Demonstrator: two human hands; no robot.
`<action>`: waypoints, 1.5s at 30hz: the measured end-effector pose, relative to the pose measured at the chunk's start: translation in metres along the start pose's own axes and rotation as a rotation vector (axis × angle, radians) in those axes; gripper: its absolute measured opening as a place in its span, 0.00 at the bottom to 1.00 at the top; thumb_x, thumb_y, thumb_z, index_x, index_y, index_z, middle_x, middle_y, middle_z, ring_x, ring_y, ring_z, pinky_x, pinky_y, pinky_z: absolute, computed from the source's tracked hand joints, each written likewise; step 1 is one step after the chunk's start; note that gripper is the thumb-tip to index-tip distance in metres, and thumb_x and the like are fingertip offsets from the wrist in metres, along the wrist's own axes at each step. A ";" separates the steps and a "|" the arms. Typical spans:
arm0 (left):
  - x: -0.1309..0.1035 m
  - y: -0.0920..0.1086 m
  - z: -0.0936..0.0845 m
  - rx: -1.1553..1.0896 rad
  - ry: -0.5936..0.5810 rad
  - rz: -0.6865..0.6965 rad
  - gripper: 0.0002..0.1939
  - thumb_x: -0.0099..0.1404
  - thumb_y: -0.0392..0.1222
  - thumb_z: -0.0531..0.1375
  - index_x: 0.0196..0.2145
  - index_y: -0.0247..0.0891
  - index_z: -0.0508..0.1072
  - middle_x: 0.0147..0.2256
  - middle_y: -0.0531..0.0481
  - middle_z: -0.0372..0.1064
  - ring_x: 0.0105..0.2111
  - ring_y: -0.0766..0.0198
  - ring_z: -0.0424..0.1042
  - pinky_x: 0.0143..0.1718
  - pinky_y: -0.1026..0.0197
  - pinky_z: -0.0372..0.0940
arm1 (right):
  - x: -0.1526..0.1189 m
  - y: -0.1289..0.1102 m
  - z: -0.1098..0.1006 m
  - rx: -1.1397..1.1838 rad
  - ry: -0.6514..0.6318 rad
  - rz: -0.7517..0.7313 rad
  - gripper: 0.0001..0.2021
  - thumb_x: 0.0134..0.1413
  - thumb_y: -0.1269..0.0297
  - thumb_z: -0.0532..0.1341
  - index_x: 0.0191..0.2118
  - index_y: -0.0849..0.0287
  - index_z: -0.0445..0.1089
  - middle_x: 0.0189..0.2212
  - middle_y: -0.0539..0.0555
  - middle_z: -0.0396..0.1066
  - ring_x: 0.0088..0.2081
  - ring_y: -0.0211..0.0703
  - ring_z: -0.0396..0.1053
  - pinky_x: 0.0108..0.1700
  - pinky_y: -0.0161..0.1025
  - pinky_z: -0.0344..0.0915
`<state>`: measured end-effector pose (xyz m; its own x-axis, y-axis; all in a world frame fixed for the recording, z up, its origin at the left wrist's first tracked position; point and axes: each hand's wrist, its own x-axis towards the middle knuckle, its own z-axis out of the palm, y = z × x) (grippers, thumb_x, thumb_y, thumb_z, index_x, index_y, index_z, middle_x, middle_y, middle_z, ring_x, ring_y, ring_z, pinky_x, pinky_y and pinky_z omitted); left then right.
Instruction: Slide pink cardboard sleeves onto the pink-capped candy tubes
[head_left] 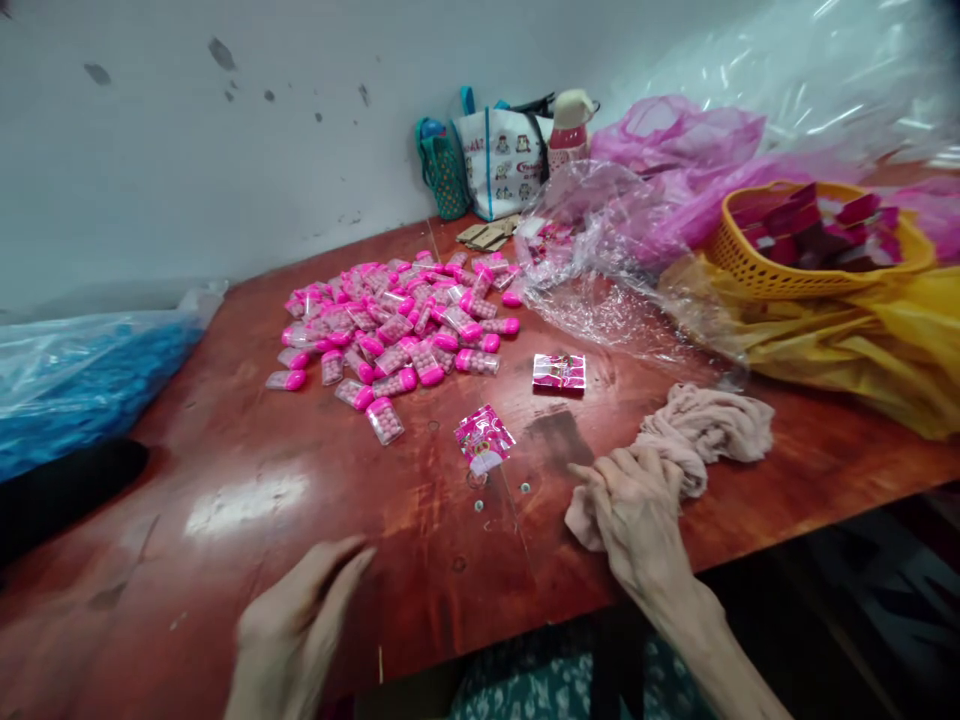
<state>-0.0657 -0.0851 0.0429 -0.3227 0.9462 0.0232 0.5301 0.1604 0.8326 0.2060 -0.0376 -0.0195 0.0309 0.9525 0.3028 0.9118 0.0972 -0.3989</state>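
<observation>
Cloth (709, 430), one: under right hand (636, 508), bunched end pointing far-right, long axis running back near-left beneath the fingers; gripped or merely pressed, cannot tell. Left hand (296, 605), one: thumb narrowly parted from fingers. Beyond right hand: card stack (559, 374), one; yellow basket (787, 282), one.

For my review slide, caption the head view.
Right hand on a pale cloth, left hand open, a heap of pink-capped containers beyond.
</observation>
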 end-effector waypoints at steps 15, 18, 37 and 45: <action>0.039 0.007 0.069 0.052 -0.213 0.098 0.08 0.54 0.44 0.60 0.29 0.39 0.75 0.25 0.49 0.72 0.27 0.61 0.68 0.30 0.63 0.60 | 0.042 -0.069 0.061 0.245 -0.016 -0.054 0.07 0.53 0.66 0.60 0.25 0.57 0.70 0.26 0.52 0.65 0.34 0.44 0.57 0.35 0.40 0.52; 0.044 0.004 0.073 -0.126 -0.158 -0.079 0.11 0.53 0.47 0.61 0.28 0.37 0.76 0.23 0.49 0.71 0.25 0.62 0.68 0.27 0.64 0.61 | 0.039 -0.070 0.051 0.281 0.001 -0.056 0.08 0.55 0.65 0.58 0.27 0.55 0.72 0.25 0.51 0.64 0.34 0.42 0.58 0.35 0.39 0.53; 0.026 0.027 0.109 -0.884 -0.103 -0.393 0.05 0.44 0.34 0.67 0.23 0.32 0.77 0.22 0.50 0.73 0.22 0.69 0.68 0.27 0.67 0.64 | 0.007 -0.078 0.024 1.120 -0.153 0.329 0.13 0.54 0.61 0.56 0.22 0.62 0.66 0.17 0.47 0.62 0.21 0.34 0.60 0.24 0.31 0.55; 0.027 0.019 0.108 -0.930 -0.158 -0.423 0.05 0.45 0.35 0.67 0.23 0.32 0.76 0.21 0.50 0.71 0.23 0.70 0.67 0.29 0.68 0.63 | 0.001 -0.078 0.025 0.966 -0.178 0.190 0.13 0.57 0.67 0.53 0.22 0.61 0.65 0.20 0.48 0.63 0.24 0.35 0.60 0.27 0.31 0.54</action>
<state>0.0199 -0.0267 -0.0003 -0.1996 0.8996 -0.3883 -0.4398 0.2719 0.8560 0.1249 -0.0372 -0.0097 0.0081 0.9982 0.0589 0.1720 0.0566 -0.9835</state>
